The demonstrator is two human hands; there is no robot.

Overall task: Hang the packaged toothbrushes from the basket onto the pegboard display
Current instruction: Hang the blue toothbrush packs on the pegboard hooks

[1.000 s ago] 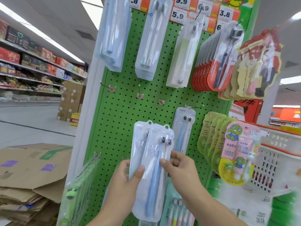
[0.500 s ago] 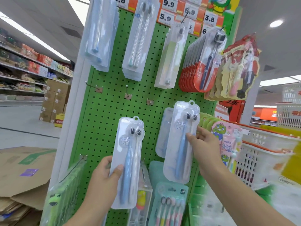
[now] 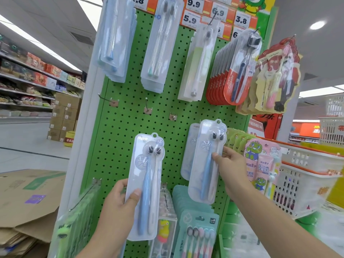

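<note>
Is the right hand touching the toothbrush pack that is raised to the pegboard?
Touching. The head view shows the right hand pinching the raised toothbrush pack at its right edge, thumb on the front face.

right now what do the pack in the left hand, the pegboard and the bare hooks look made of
Pack in the left hand: clear glossy plastic blister, likely; the brushes show through. Pegboard: green painted sheet, probably metal, with even round holes. Hooks: thin bare metal wire, by their grey shine.
</note>
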